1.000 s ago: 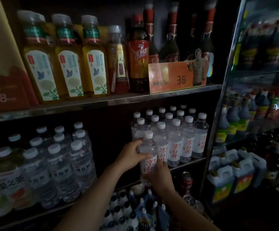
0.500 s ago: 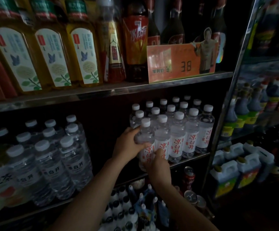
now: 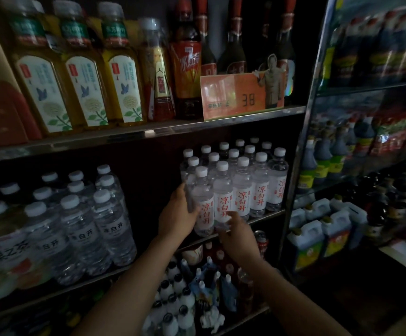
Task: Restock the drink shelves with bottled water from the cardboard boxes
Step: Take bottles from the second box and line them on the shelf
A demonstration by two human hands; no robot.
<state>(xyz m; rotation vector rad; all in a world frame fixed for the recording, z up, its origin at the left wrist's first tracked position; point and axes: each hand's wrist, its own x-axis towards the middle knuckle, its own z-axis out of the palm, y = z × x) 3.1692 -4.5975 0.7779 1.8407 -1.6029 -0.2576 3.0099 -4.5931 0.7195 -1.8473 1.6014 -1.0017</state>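
Your left hand [image 3: 176,215] has its grip curled round the side of the water bottle [image 3: 203,209] standing at the front edge of the middle shelf [image 3: 269,215], leftmost in the front row of red-lettered bottles [image 3: 260,190]. Your right hand [image 3: 237,235] touches the low front of the next bottle [image 3: 223,202]; whether that grip closes, I cannot tell.
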